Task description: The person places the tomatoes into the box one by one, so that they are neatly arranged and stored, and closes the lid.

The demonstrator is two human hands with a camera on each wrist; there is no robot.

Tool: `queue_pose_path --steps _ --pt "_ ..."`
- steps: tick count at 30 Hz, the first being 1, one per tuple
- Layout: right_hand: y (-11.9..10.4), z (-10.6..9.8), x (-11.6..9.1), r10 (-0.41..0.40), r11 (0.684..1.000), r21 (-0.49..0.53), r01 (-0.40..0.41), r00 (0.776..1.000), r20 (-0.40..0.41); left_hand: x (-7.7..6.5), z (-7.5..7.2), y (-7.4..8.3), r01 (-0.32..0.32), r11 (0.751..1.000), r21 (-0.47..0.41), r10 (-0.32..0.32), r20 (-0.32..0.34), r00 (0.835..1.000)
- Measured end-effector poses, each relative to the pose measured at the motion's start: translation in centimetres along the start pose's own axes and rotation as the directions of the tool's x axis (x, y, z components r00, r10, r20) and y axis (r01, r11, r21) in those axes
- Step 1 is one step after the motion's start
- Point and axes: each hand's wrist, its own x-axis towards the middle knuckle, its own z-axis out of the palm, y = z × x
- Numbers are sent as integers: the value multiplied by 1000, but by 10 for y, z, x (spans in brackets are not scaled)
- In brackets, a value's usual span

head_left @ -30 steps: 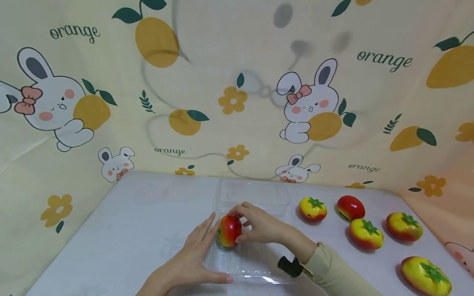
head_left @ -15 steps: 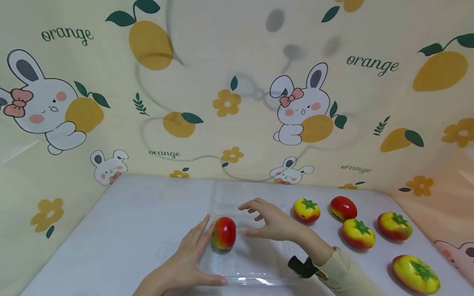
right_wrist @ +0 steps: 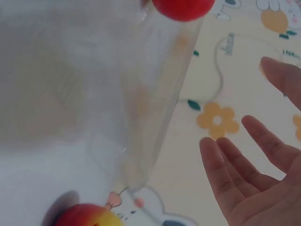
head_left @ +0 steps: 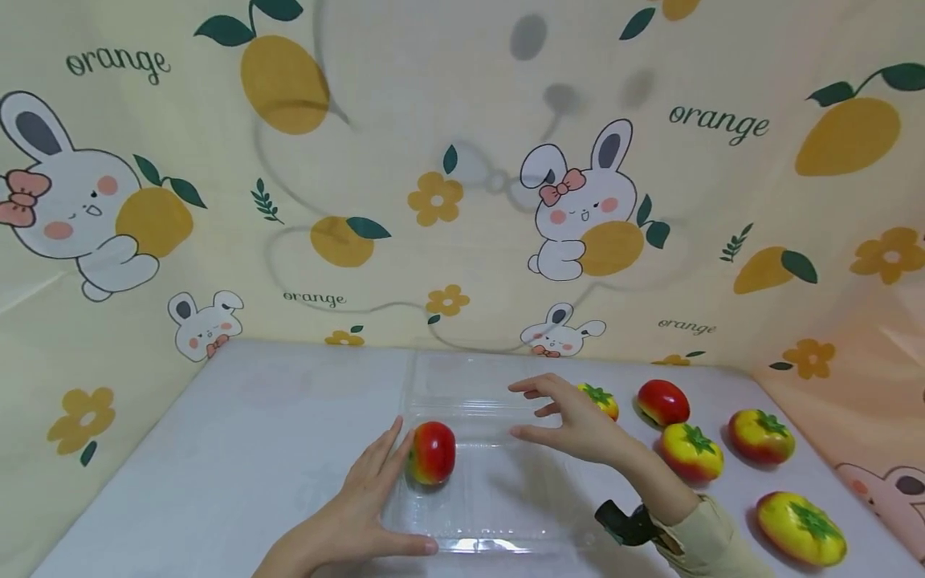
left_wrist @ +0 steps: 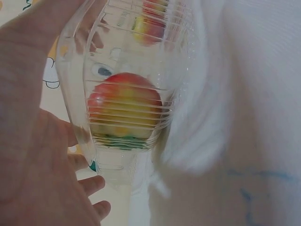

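A red and yellow toy persimmon (head_left: 433,453) lies on its side in the left part of a clear plastic clamshell box (head_left: 480,545), whose lid is folded back. My left hand (head_left: 364,498) stands along the box's left side, fingers straight and thumb stretched to the front edge. In the left wrist view the persimmon (left_wrist: 124,108) shows through the ribbed wall, its green leaves facing that side, with the fingers outside the plastic. Above the right part of the box hovers my right hand (head_left: 574,421), fingers spread and holding nothing. In the right wrist view this hand (right_wrist: 263,174) is also apart from everything.
Several more toy persimmons stand on the white table to the right, among them a red one (head_left: 662,403) on its side and a yellow one (head_left: 800,528) near the front. One persimmon (head_left: 598,400) is partly behind my right hand. A printed cloth (head_left: 462,120) hangs behind the table.
My right hand has let go of the persimmon in the box and moved right, away from it. The left hand has stayed at the box's left side. The head view has shifted slightly.
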Motion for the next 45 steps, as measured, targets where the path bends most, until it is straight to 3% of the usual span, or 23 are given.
queue_pose_path --steps 8,22,39,45 --pt "23 -10 -10 57 998 -6 -58 991 -124 -1 0 -1 -7 1000 5 7 2 1000" --pt "52 -19 -20 167 985 -12 -175 957 -236 -1 0 0 12 1000 -23 -11 17 1000" --pt "81 -18 -20 352 933 -8 -361 915 -198 1 0 -1 -7 1000 -8 7 17 1000" --pt "89 -16 -18 383 921 -1 -389 907 -177 1 0 -1 -3 1000 -12 3 22 1000"
